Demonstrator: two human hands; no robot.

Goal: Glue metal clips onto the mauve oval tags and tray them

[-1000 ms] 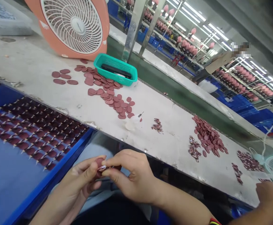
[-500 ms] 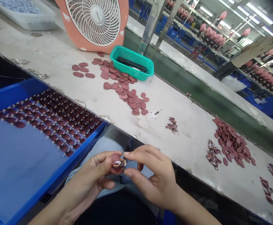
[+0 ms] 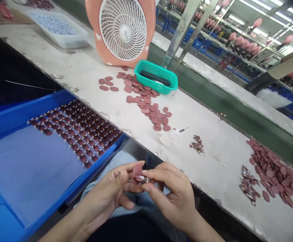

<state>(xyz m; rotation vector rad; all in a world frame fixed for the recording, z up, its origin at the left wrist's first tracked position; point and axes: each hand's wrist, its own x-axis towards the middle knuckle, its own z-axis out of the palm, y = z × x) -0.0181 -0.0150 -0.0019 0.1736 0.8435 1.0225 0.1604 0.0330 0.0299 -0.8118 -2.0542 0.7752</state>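
Observation:
My left hand (image 3: 112,190) pinches a flat, reddish-brown oval disc (image 3: 136,171) between thumb and fingers, tilted up on its edge. Against the disc's lower part sits a small dark piece with white and tan spots (image 3: 144,180). The thumb and index finger of my right hand (image 3: 174,196) close on this piece from the right. Both hands are over my lap, in front of the table edge. To the left, a blue tray (image 3: 33,178) holds rows of similar discs with small pieces attached.
On the white table (image 3: 186,111) lie loose oval discs (image 3: 159,117), a larger disc heap (image 3: 275,171) and small mottled pieces (image 3: 248,185). Behind are a green basket (image 3: 146,80) with a black object, an orange fan (image 3: 125,33) and a white tub (image 3: 78,42). A person's arm (image 3: 287,67) appears far right.
The view has swung left, so the table things sit further right and lower. The disc is now turned more upright, and my right fingertips have closed in on the small piece.

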